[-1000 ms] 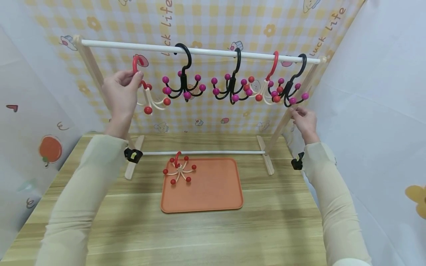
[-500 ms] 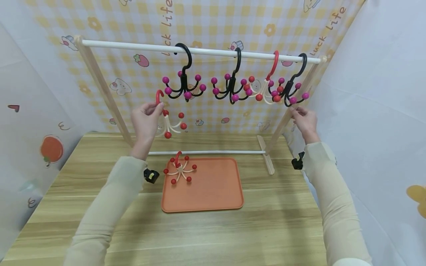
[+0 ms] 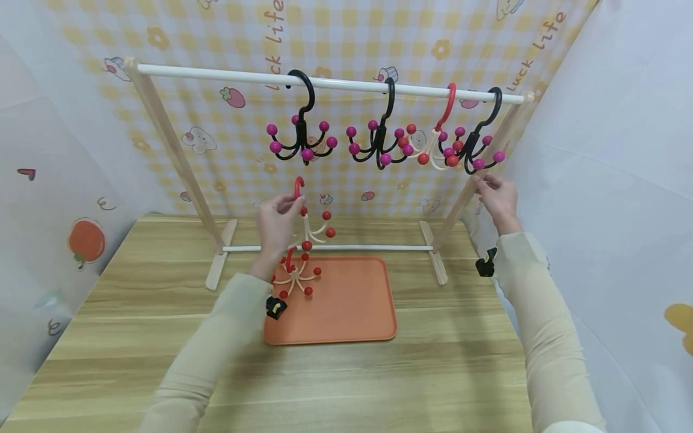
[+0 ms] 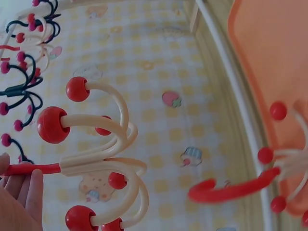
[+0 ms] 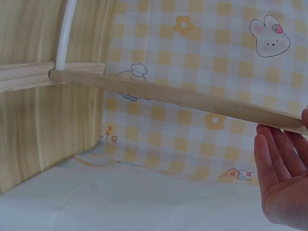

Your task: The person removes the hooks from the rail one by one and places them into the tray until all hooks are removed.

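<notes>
My left hand (image 3: 277, 225) pinches the red hook of a cream octopus-style hanger (image 3: 307, 228) with red balls on its prong ends. In the left wrist view that hanger (image 4: 91, 166) spreads its curved prongs away from my fingers. It is below the rack's top rail, overlapping the lower rail in the head view. A second red-and-cream hanger (image 3: 295, 275) lies on the orange tray (image 3: 352, 313), hook up, partly behind my left wrist. My right hand (image 3: 499, 201) grips the rack's right wooden post (image 5: 183, 96), fingertips against one side and thumb partly out of frame.
On the white top rail (image 3: 233, 76) hang a black hanger (image 3: 301, 133), another black hanger (image 3: 381, 135), a red-hooked cream one (image 3: 433, 144) and a black one (image 3: 472, 144) at the right. The rack's feet (image 3: 218, 270) stand on the wooden table (image 3: 346, 391), before a checked curtain.
My left hand has carried the red-hooked hanger down and to the right, from beside the top rail's left part to above the tray's back edge. The right hand has stayed on the post.
</notes>
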A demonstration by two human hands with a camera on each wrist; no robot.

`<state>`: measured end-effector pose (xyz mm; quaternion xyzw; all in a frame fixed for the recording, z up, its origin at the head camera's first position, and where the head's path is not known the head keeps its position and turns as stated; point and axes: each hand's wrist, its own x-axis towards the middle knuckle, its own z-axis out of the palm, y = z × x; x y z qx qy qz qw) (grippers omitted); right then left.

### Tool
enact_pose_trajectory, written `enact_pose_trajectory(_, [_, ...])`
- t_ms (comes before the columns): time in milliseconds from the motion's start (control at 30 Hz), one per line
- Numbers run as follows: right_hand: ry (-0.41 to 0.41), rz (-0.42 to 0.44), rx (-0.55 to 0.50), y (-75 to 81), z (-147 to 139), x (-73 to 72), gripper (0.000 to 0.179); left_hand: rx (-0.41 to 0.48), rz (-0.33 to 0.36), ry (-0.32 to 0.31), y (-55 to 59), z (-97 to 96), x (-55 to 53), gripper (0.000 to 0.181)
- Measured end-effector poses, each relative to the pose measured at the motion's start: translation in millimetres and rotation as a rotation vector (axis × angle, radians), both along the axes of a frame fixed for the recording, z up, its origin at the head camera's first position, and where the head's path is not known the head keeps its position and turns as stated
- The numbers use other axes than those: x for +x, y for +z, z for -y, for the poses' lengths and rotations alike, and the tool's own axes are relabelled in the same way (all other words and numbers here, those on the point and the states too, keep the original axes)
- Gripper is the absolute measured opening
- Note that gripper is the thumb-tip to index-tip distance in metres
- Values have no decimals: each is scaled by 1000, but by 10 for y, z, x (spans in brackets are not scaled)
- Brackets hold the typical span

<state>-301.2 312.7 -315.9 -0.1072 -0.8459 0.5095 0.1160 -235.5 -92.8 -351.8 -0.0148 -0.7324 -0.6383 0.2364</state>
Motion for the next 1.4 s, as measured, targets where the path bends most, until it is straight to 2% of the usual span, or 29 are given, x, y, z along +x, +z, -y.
enact_pose_trajectory(267, [3, 5, 4, 7, -6, 9, 55, 35, 64, -18, -284, -237, 63, 21])
enact_pose_trajectory(433, [-5, 9, 2, 6, -2, -1, 54, 51, 83, -55, -408, -353, 103, 18])
enact_pose_trajectory(633, [2, -3, 12, 11, -3, 5, 53, 87, 155, -106, -535, -454, 181, 22])
enact_pose_trajectory(800, [3, 0, 19, 11, -6, 9, 54, 80, 230, -95, -670, -510, 253, 26])
enact_pose_trajectory(933, [3, 6, 25, 6, -8, 11, 54, 91, 206, -79, -793, -544, 254, 24])
enact_pose_trajectory(1100, [4, 5, 31, -3, -11, 10, 54, 98, 190, -71, -882, -565, 256, 18])
enact_pose_trajectory(1233, [1, 5, 27, -5, -8, 8, 53, 52, 192, -62, -938, -574, 264, 16])
enact_pose_trajectory(1400, [0, -1, 23, -4, 0, 6, 53, -10, 259, -41, -1007, -596, 289, 15])
